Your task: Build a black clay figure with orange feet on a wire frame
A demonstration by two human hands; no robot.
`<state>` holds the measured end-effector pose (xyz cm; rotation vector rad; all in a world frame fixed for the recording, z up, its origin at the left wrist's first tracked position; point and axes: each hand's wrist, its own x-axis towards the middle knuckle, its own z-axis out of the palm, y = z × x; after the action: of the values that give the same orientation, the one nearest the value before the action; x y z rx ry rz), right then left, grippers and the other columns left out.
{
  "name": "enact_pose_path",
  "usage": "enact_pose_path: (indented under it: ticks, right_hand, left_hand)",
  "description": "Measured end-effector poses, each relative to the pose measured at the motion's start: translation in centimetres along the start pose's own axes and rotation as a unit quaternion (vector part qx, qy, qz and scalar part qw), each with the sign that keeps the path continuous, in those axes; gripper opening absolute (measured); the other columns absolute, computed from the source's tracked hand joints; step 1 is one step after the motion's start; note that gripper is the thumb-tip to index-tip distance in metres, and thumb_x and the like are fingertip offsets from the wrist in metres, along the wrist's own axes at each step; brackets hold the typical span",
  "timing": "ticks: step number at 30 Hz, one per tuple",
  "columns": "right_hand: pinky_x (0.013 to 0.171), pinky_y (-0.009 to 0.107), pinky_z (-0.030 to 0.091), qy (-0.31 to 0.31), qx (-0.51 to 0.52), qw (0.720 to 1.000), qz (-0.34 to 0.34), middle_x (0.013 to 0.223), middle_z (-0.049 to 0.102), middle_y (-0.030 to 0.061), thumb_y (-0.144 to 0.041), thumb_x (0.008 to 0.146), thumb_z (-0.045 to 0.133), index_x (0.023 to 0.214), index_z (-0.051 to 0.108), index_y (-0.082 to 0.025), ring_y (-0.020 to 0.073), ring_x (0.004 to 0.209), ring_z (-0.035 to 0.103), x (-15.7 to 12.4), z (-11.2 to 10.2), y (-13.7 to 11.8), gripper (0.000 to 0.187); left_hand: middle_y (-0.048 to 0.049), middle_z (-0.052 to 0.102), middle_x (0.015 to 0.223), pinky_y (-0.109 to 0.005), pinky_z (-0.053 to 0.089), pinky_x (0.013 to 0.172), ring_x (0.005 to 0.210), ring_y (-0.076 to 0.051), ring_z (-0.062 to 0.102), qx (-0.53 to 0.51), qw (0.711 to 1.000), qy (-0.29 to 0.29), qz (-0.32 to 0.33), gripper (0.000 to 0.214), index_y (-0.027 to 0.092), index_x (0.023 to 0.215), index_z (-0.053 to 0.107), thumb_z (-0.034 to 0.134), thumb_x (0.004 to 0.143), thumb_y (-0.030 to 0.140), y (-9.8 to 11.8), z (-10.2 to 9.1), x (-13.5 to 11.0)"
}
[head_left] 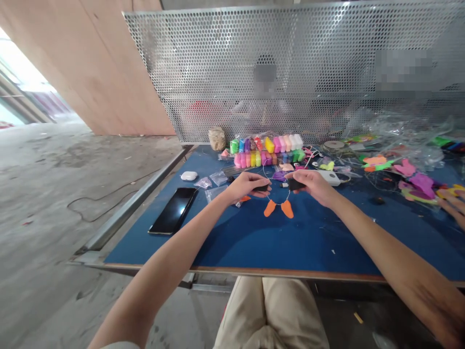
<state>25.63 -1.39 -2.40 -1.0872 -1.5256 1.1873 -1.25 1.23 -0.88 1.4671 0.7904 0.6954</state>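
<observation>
My left hand (pixel 250 186) is closed on a small black piece (pixel 260 188), held between thumb and fingers above the blue table. Opposite it, my right hand (pixel 308 183) grips another black piece (pixel 296 184). A thin pale string or wire runs down from both hands. Two flat orange pieces hang on it, a left orange piece (pixel 269 208) and a right orange piece (pixel 286 209), below and between my hands. What the black pieces are made of is too small to tell.
A black phone (pixel 173 211) and white earbud case (pixel 189 176) lie left. Behind stand colourful clay packs (pixel 269 159) and a perforated metal panel (pixel 261 58). Right are coloured foam-like shapes (pixel 423 184), plastic bags and another person's hand (pixel 452 204). The table's front edge (pixel 290 275) is near my lap.
</observation>
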Motion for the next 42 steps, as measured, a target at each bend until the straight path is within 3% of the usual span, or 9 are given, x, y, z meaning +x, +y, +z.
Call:
enact_pose_path:
  ticks: [3,10,14,18,20,25,31,36,42]
  right_hand:
    - [0.068,0.037,0.056,-0.054,-0.016,0.998,0.019,0.083,0.076,0.0075,-0.065,0.081,0.070,0.102,0.078,-0.023,0.0217,0.073,0.068,-0.1,-0.1,-0.1,0.048]
    - [0.067,0.037,0.056,-0.017,-0.046,0.998,0.032,0.078,0.075,0.0068,-0.064,0.078,0.073,0.085,0.079,-0.022,0.0209,0.068,0.067,0.3,0.3,0.7,0.043]
    - [0.067,0.032,0.056,0.003,-0.035,0.999,0.029,0.077,0.074,0.0058,-0.059,0.079,0.074,0.085,0.077,-0.020,0.0181,0.069,0.066,0.3,0.5,0.5,0.040]
    - [0.058,0.025,0.051,0.007,0.078,0.995,0.064,0.076,0.071,0.0038,-0.052,0.077,0.079,0.084,0.073,-0.018,0.0129,0.063,0.062,0.2,0.0,0.1,0.035]
    - [0.053,0.024,0.048,-0.031,0.107,0.988,0.106,0.073,0.069,0.0031,-0.051,0.075,0.081,0.084,0.072,-0.017,0.0111,0.057,0.059,0.1,-0.4,0.2,0.036]
    - [0.050,0.025,0.047,-0.139,-0.051,0.975,0.167,0.075,0.072,0.0070,-0.058,0.079,0.074,0.085,0.071,-0.016,0.0139,0.057,0.062,-0.2,-0.5,0.4,0.043]
    - [0.047,0.029,0.037,-0.142,-0.354,0.924,0.035,0.056,0.063,0.0031,-0.060,0.089,0.060,0.062,0.068,-0.020,0.0152,0.048,0.055,-1.1,-0.1,-1.1,0.048]
    - [0.050,0.031,0.030,-0.056,-0.518,0.851,-0.073,0.057,0.065,0.0021,-0.047,0.092,0.060,0.062,0.067,-0.023,0.0174,0.053,0.055,-1.4,0.2,-2.0,0.039]
    - [0.059,0.032,0.043,0.017,-0.452,0.876,-0.166,0.074,0.074,0.0006,-0.043,0.095,0.058,0.087,0.075,-0.027,0.0178,0.063,0.063,-2.1,2.0,-2.6,0.025]
  left_hand:
    - [-0.0131,0.076,0.099,-0.035,0.064,0.088,0.089,-0.021,0.075,0.001,1.000,-0.018,0.013,0.036,0.012,0.100,0.077,0.079,0.082,0.043,-0.1,0.2,-0.1]
    - [-0.0146,0.075,0.106,-0.037,0.062,0.092,0.096,-0.022,0.074,0.000,0.999,-0.041,-0.013,0.041,0.012,0.105,0.076,0.076,0.084,0.047,-0.5,0.3,0.0]
    - [-0.0126,0.076,0.101,-0.034,0.060,0.082,0.092,-0.023,0.074,0.134,0.990,0.006,0.032,0.054,0.012,0.102,0.075,0.057,0.092,0.061,0.4,-0.5,-0.1]
    - [-0.0066,0.075,0.086,-0.031,0.051,0.073,0.081,-0.021,0.069,0.480,0.854,0.143,0.142,0.050,0.020,0.099,0.078,0.051,0.095,0.062,1.4,-2.9,-0.4]
    - [-0.0052,0.076,0.090,-0.030,0.048,0.073,0.082,-0.021,0.068,0.555,0.809,0.131,0.141,0.046,0.025,0.103,0.078,0.048,0.097,0.059,1.7,-4.3,-0.6]
    - [-0.0040,0.078,0.096,-0.028,0.048,0.074,0.081,-0.018,0.068,0.567,0.820,0.014,0.075,0.043,0.026,0.102,0.078,0.050,0.095,0.058,2.2,-6.9,-1.0]
    - [-0.0050,0.074,0.114,-0.026,0.050,0.074,0.095,-0.023,0.069,0.553,0.828,-0.066,-0.062,0.059,0.028,0.116,0.073,0.069,0.073,0.069,3.6,-7.2,-2.8]
    - [-0.0063,0.069,0.118,-0.030,0.048,0.076,0.101,-0.028,0.064,0.592,0.801,-0.083,-0.041,0.069,0.027,0.114,0.071,0.081,0.059,0.068,3.4,-6.8,-4.6]
    - [-0.0052,0.070,0.101,-0.029,0.044,0.071,0.088,-0.022,0.064,0.562,0.822,-0.088,0.020,0.043,0.022,0.100,0.069,0.073,0.076,0.057,2.8,-6.3,-5.4]
